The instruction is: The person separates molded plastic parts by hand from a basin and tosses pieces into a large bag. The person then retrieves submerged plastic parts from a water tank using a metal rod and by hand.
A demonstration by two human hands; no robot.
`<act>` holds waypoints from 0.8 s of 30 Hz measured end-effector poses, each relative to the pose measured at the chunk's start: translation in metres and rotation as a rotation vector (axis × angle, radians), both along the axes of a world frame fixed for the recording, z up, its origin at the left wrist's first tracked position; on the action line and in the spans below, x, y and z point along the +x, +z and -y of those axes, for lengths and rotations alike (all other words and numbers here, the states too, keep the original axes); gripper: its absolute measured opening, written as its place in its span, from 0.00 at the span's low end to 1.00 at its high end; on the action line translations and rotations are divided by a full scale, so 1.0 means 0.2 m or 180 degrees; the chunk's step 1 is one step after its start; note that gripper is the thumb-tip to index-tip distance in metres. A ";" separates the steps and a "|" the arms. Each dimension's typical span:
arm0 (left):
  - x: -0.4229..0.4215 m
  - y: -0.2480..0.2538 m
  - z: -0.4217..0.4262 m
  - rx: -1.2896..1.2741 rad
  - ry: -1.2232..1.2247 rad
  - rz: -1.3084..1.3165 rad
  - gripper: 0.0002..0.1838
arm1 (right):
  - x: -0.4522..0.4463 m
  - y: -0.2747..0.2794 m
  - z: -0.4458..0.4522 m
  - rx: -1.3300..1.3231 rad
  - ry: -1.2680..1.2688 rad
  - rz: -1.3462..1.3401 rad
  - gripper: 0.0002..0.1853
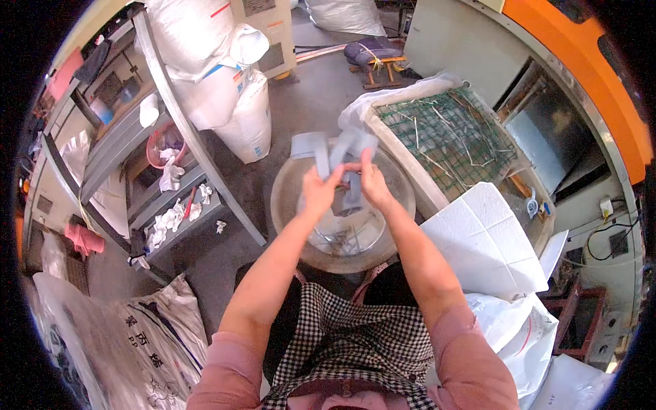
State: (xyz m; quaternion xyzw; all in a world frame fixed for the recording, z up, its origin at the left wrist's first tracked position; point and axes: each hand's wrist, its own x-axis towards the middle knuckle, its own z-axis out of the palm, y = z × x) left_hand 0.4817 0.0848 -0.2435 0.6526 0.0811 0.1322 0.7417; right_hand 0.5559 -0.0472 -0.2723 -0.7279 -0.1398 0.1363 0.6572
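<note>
My left hand (319,193) and my right hand (373,183) are close together over a round, pale tub (283,222). Between them is a light grey plastic moulding (322,156) with flat, squarish ends, blurred by motion. The left fingers close around its near left side, and the right thumb and fingers press on its right side. Whether it is one piece or more, I cannot make out. Beneath the hands, the tub's middle shows a shiny, clear surface with thin strips in it.
A wooden-sided bin with green netting (437,137) and loose thin strips stands right of the tub. White foam sheets (482,239) lean nearer. At left are a metal shelf frame (188,126) with crumpled scraps, and full white sacks (239,116). A low stool (376,65) stands behind.
</note>
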 end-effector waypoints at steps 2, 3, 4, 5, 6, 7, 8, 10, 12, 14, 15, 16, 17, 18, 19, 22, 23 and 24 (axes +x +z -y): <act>0.01 0.03 -0.05 -0.0412 0.0395 -0.0332 0.13 | 0.00 -0.09 -0.03 -0.0240 0.0247 -0.0131 0.28; 0.02 0.03 -0.12 -0.1030 0.0413 -0.0430 0.13 | -0.02 -0.10 -0.05 -0.0480 0.0494 -0.0257 0.22; 0.03 0.03 -0.17 -0.1650 0.0434 -0.0524 0.14 | -0.04 -0.10 -0.04 -0.0479 0.0505 -0.0267 0.22; 0.03 0.04 -0.19 -0.1662 0.0333 -0.0440 0.17 | -0.09 -0.03 -0.03 -0.0743 0.0675 0.0278 0.17; 0.02 0.06 -0.21 -0.1662 0.0352 -0.0428 0.17 | -0.10 0.01 -0.02 -0.1001 0.0843 0.0839 0.13; 0.01 0.07 -0.22 -0.1706 0.0303 -0.0451 0.17 | -0.09 0.01 -0.01 -0.1000 0.0857 0.0850 0.13; 0.01 0.08 -0.24 -0.1748 0.0247 -0.0481 0.17 | -0.08 0.02 0.00 -0.0895 0.0853 0.0829 0.14; 0.00 0.08 -0.27 -0.1671 0.0218 -0.0396 0.17 | -0.07 0.03 0.02 -0.0799 0.0848 0.0800 0.16; 0.01 0.05 -0.30 -0.1600 0.0200 -0.0306 0.17 | -0.06 0.07 0.05 -0.0114 0.0804 0.0446 0.21; 0.01 0.03 -0.31 -0.1689 0.0116 -0.0250 0.17 | -0.05 0.11 0.07 -0.0169 0.0840 0.0850 0.23; 0.01 0.03 -0.31 -0.1688 0.0119 -0.0249 0.17 | -0.05 0.13 0.09 -0.0218 0.0915 0.0634 0.21; 0.01 0.03 -0.31 -0.1582 0.0198 -0.0268 0.17 | -0.05 0.14 0.10 -0.0267 0.0986 0.0416 0.19; 0.01 0.03 -0.30 -0.1476 0.0271 -0.0291 0.16 | -0.04 0.14 0.11 -0.0267 0.0979 0.0412 0.19; 0.01 0.02 -0.30 -0.1477 0.0262 -0.0302 0.16 | -0.02 0.14 0.13 -0.0432 0.0928 0.0251 0.17; 0.02 -0.01 -0.31 -0.1300 0.0307 -0.0256 0.16 | -0.01 0.14 0.14 -0.0598 0.0876 0.0091 0.15; 0.05 -0.16 -0.32 -0.0935 0.0480 -0.0758 0.15 | 0.02 0.11 0.17 -0.0138 0.0361 -0.0119 0.11; 0.07 -0.23 -0.31 -0.0735 0.0623 -0.1291 0.15 | 0.06 0.07 0.19 -0.0142 0.0177 0.0028 0.10; 0.07 -0.28 -0.29 -0.0740 0.0608 -0.1294 0.15 | 0.06 0.07 0.20 -0.0150 0.0163 0.0026 0.10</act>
